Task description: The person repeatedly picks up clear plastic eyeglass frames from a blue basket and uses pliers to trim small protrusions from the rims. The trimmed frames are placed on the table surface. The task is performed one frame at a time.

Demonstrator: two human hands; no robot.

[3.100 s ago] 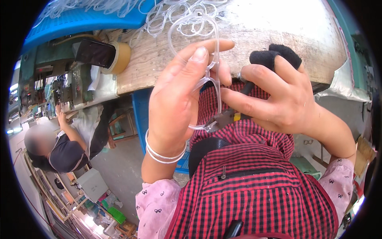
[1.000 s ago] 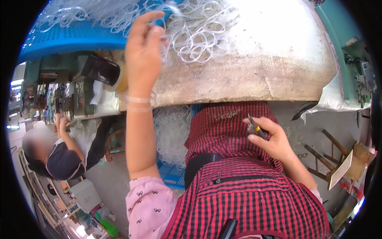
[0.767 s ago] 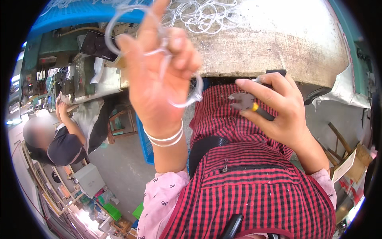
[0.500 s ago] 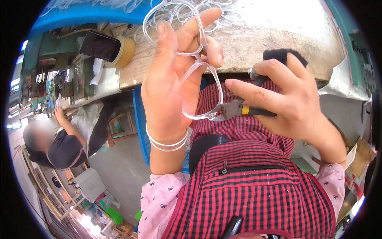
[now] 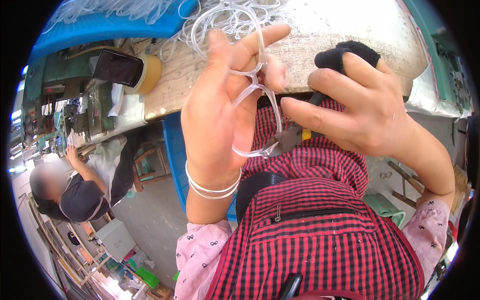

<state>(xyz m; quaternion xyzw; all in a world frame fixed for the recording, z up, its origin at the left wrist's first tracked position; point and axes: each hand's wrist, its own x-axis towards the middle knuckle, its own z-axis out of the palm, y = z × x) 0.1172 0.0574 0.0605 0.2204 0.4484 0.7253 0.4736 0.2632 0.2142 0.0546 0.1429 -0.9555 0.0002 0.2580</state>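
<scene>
My left hand (image 5: 215,120) is closed round a clear plastic piece (image 5: 276,112) with two joined loops, its index finger reaching out behind the upper loop. In my right hand (image 5: 370,110) is a pair of cutting pliers (image 5: 285,141) with a black padded handle and a yellow band. The jaws are at the lower right of the piece's bottom loop; whether they are closed on it is unclear. Behind my left hand, a tangled pile of similar clear pieces (image 5: 272,12) lies on the worn wooden bench (image 5: 345,27), above my red-checked apron (image 5: 310,225).
A blue basket (image 5: 125,27) of clear pieces is at upper left. Below it a phone (image 5: 116,66) rests against a tape roll (image 5: 147,77). A blue crate (image 5: 175,150) stands under the bench. Another person (image 5: 82,195) works at machinery on the left. A wooden stool (image 5: 405,185) is at right.
My left hand has come back from the pile with a clear piece. My right hand has raised the pliers to its lower loop; both hands have shifted slightly in the last half second.
</scene>
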